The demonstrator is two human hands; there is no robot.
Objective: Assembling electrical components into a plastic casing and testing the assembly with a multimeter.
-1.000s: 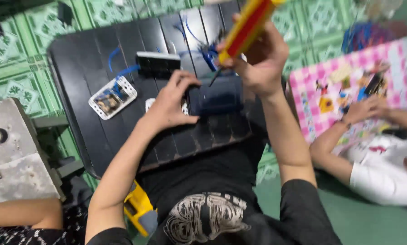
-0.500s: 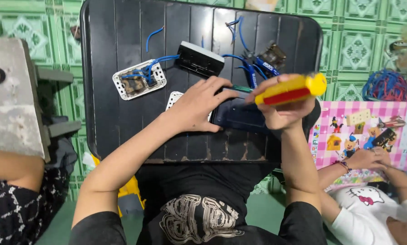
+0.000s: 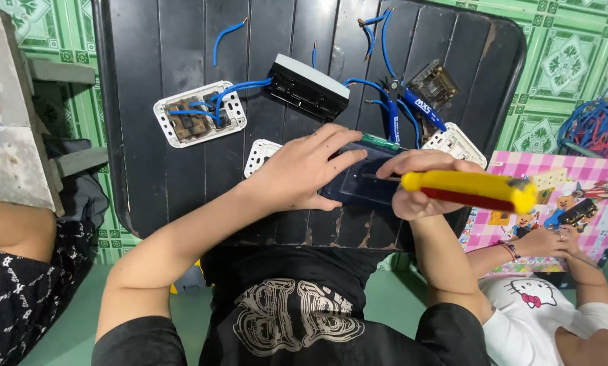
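Your left hand (image 3: 304, 169) presses flat on the dark blue switch box (image 3: 365, 184), just below the black module (image 3: 310, 87) on the desk (image 3: 155, 102). Your right grip (image 3: 422, 190) is closed round the yellow screwdriver (image 3: 470, 191). Hold the box firm and keep the shaft square to it.

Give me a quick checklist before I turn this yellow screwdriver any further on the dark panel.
1. Left hand steadies the dark panel: ok, palm and fingers rest on it.
2. Right hand grips the yellow screwdriver: ok.
3. Tip seated in a screw: cannot tell, too small to see.
4. Blue-handled pliers clear of the hands: ok, lying further back.
5. Loose blue wires away from the panel: ok.
6. Panel fully on the black table: ok, though near the front edge.
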